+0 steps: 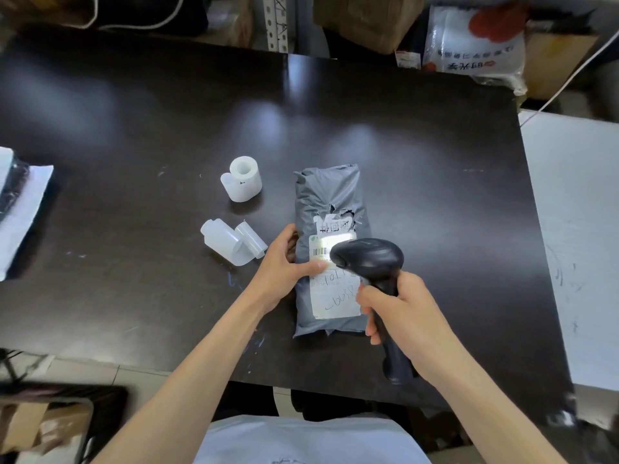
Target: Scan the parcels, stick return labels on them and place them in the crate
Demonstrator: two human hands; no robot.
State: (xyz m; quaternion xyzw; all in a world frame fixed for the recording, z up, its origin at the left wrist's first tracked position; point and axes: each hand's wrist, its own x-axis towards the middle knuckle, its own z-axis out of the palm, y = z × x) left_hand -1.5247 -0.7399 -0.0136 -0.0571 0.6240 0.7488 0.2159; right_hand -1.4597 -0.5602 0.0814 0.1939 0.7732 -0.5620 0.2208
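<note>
Parcel (330, 192) lengthwise front-to-back, left grip (284, 259) pinching its edge — right grip (402, 303) clasping scanner (368, 254).

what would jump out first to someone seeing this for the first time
A grey plastic mailer parcel lies in the middle of the dark glossy table, and the left hand holds it at its left edge. Just above its white shipping label, the right hand grips a black handheld barcode scanner. Left of the parcel sit a far white label roll and a near white label roll.
</note>
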